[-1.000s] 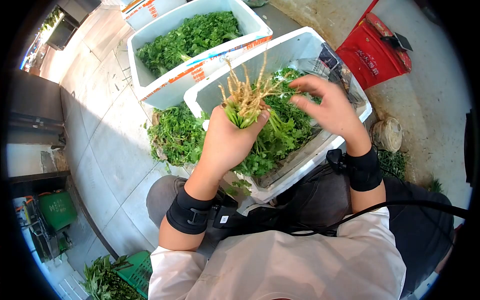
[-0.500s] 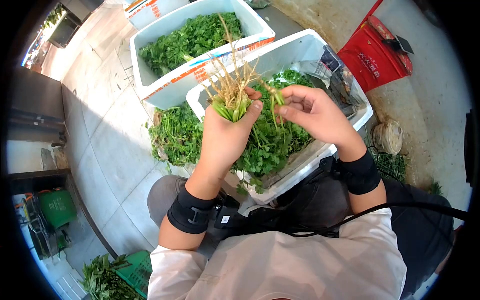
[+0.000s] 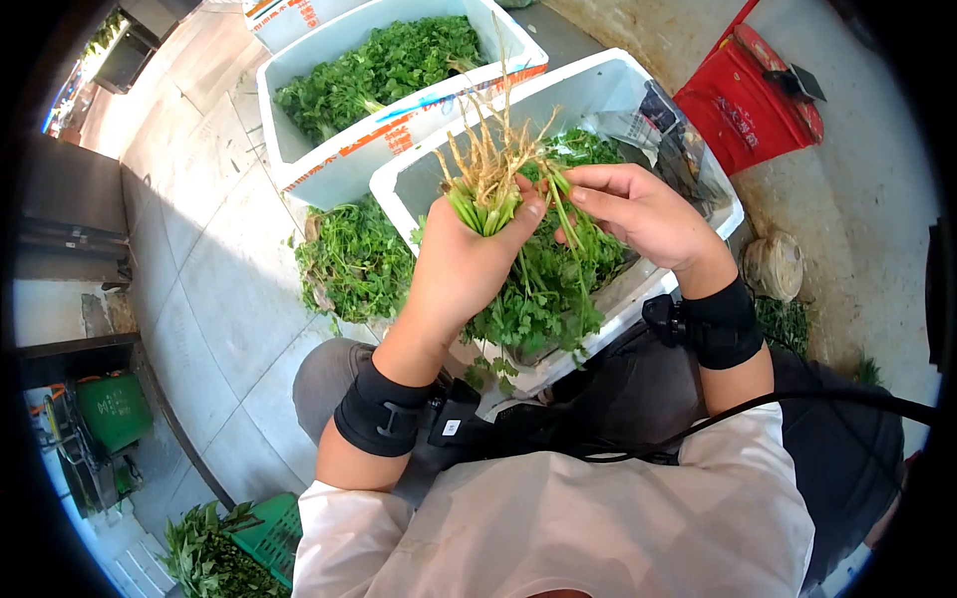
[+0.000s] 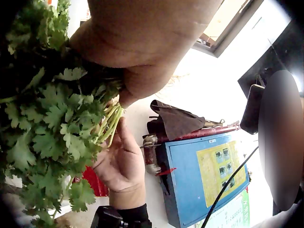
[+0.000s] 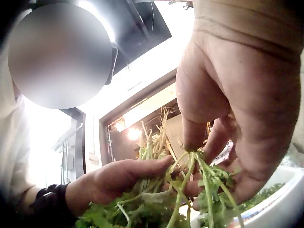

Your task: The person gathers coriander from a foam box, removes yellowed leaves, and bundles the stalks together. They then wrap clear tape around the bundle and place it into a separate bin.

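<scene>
My left hand (image 3: 461, 264) grips a bunch of cilantro by its stems, with pale tangled roots (image 3: 493, 164) sticking up above the fist and leaves (image 3: 538, 289) hanging below. Close beside it, on the right, my right hand (image 3: 648, 214) pinches a small cilantro sprig (image 5: 202, 166) between thumb and fingers. The sprig's stems hang down from the fingertips in the right wrist view. In the left wrist view the bunch's leaves (image 4: 61, 123) fill the left side, and the right hand (image 4: 124, 164) shows behind the stems. Both hands are over a white foam box (image 3: 723, 234).
A second foam box (image 3: 329, 164) full of leafy greens (image 3: 389, 75) stands beyond. Loose greens (image 3: 354, 264) lie on the floor at left. Newspaper (image 3: 618, 130) lines part of the near box. At right is a red bag (image 3: 743, 110); a black cable (image 3: 847, 394) crosses the lap.
The right hand, fingers spread beside the bunch at first, has come to pinch a sprig and moved slightly left toward the bunch. The left hand keeps its grip, shifting only slightly.
</scene>
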Tool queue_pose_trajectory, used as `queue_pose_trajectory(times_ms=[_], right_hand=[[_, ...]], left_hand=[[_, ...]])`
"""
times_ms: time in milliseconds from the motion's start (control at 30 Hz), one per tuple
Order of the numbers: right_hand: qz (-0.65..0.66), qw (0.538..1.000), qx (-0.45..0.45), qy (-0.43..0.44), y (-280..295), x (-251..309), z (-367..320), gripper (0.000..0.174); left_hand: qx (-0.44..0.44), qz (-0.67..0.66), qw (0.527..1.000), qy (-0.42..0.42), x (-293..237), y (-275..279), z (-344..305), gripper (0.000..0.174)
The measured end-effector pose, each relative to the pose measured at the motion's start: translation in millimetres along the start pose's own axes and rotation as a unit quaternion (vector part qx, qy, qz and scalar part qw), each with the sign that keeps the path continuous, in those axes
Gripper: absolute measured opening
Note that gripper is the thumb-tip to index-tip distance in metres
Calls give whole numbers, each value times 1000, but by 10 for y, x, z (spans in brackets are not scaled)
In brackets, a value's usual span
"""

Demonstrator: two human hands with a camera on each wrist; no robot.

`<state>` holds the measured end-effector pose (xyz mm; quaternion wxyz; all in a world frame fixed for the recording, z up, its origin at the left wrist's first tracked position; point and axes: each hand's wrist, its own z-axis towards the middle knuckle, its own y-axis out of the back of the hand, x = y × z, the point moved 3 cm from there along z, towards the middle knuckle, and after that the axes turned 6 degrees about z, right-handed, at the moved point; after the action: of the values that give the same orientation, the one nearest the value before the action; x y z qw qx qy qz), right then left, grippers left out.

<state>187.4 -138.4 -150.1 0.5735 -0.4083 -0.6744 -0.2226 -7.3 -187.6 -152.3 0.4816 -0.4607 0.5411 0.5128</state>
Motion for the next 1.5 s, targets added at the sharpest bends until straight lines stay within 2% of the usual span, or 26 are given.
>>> queue_pose_trajectory(times_ms=[133, 333, 500, 567, 633, 767, 967, 1300, 1400, 1500], right_hand=[[-16, 999, -2, -37, -19, -28, -5, 33], [-57, 996, 15, -71, -153, 103, -38, 33], [-55, 995, 3, -86, -105, 52, -38, 35], [20, 998, 15, -61, -63, 31, -32, 36], [28, 998, 21, -57, -14, 7, -33, 35], [-4, 999, 4, -39, -79, 98, -67, 29], [-53, 998, 31, 15, -64, 166, -77, 27], [-32, 997, 40, 65, -4, 49, -29, 32], [-14, 995, -1, 98, -69, 106, -62, 34], [-56, 990, -44, 125, -121, 194, -104, 29]], left_hand=[[-30, -32, 999, -13, 31, -9, -3, 19], [-4, -11, 1000, 24, -6, -3, -25, 22], [-8, -48, 997, 55, -16, 4, -32, 16], [-15, -73, 995, 59, -13, 10, -22, 16], [-64, -68, 995, 42, -30, 44, -25, 17], [-76, -82, 994, -12, -19, 75, 7, 18], [-45, -121, 992, 8, -39, 42, -10, 19], [-7, -92, 996, -6, -85, 17, -41, 20], [9, -93, 996, -2, -109, 5, -59, 20], [15, -89, 996, -9, -118, -4, -66, 20]])
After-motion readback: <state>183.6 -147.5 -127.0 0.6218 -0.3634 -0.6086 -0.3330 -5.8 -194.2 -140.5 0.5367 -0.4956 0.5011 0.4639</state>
